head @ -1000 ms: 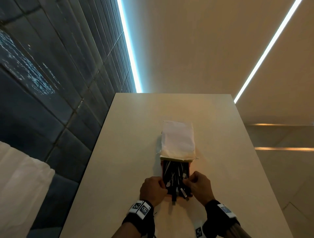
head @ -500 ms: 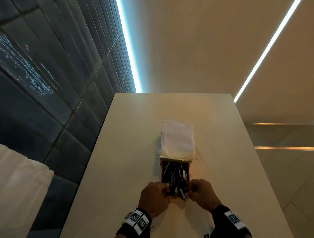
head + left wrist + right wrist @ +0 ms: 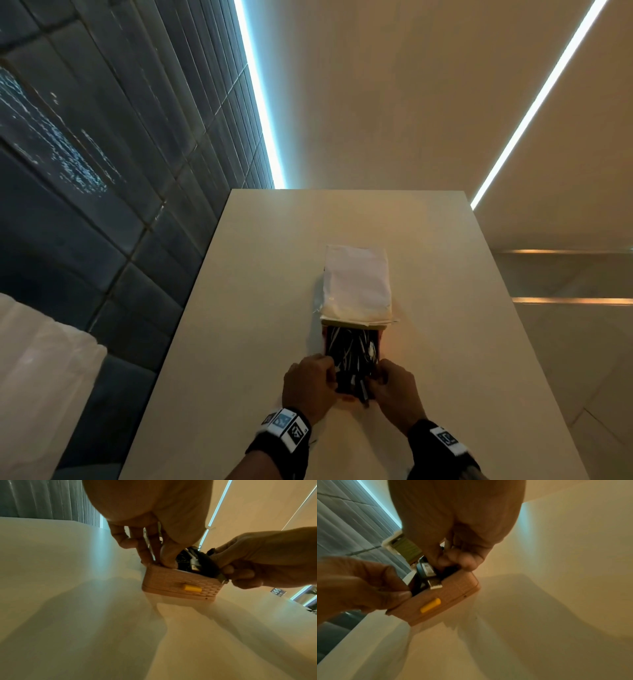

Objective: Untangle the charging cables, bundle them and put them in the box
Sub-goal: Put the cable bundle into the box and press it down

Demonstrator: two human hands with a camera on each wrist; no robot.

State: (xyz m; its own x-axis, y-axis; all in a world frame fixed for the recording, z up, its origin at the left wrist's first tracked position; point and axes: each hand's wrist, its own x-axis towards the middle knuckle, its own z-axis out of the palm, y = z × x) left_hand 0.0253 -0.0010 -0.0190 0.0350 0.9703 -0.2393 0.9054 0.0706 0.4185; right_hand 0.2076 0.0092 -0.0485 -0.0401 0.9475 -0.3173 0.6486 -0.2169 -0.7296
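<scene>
Dim warm light falls across the pale, smooth table (image 3: 260,308), with dark tiled wall to one side. Near its front edge sits the box (image 3: 180,584), a small tan case with a woven, brick-like texture and a yellow clasp (image 3: 191,588) on its front wall. Its lid (image 3: 356,284), pale and cloth-like, stands open at the far side. Inside lies the bundle of cables (image 3: 352,353), mostly black with a few white strands and metal plug ends, heaped above the rim.

Both hands work at the near end of the box. The left hand (image 3: 310,385) has its fingers curled down at the left corner, thumb pressed among the cables. The right hand (image 3: 394,390) is curled at the right corner, pinching a cable at the rim.

One silver plug (image 3: 435,584) hangs out over the front wall. I judge that is the danger: springy cords packed this high may pop back out, or a plug caught on the rim could keep the lid from closing. The light box might also slide on the slick top if pushed hard.
</scene>
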